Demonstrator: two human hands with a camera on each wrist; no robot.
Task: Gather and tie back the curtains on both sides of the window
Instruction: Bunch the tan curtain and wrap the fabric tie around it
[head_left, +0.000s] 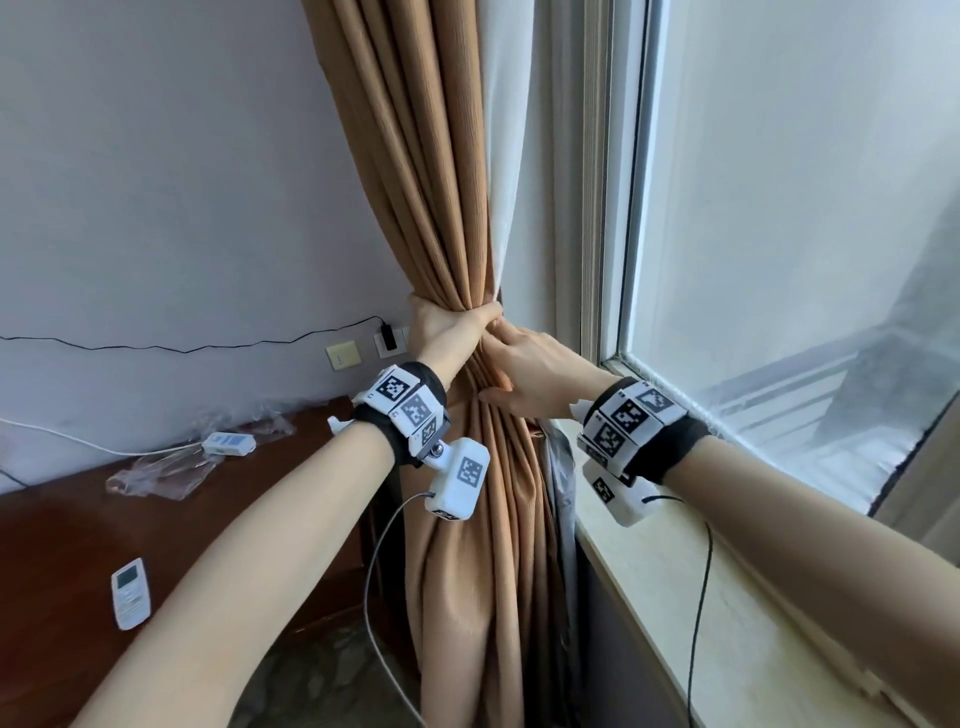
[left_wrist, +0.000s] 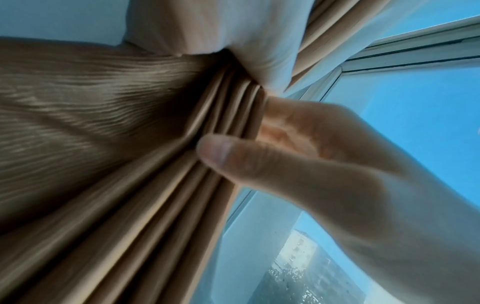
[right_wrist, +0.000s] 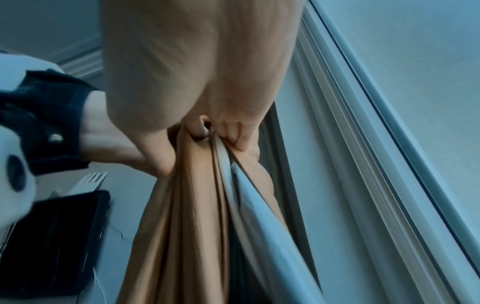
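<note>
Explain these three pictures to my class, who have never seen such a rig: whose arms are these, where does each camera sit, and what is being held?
No machine here: a person works with bare hands, wearing patterned wristbands with small cameras. The wide picture comes from a head camera; the other two look along each wrist. The left hand grips the gathered tan curtain, fingers wrapped round the bunch. The right hand touches the folds just below; whether it grips them is unclear. No tie-back is visible. Right is the window and its sill. Left, a wooden desk holds a white remote and plastic wrapping.
</note>
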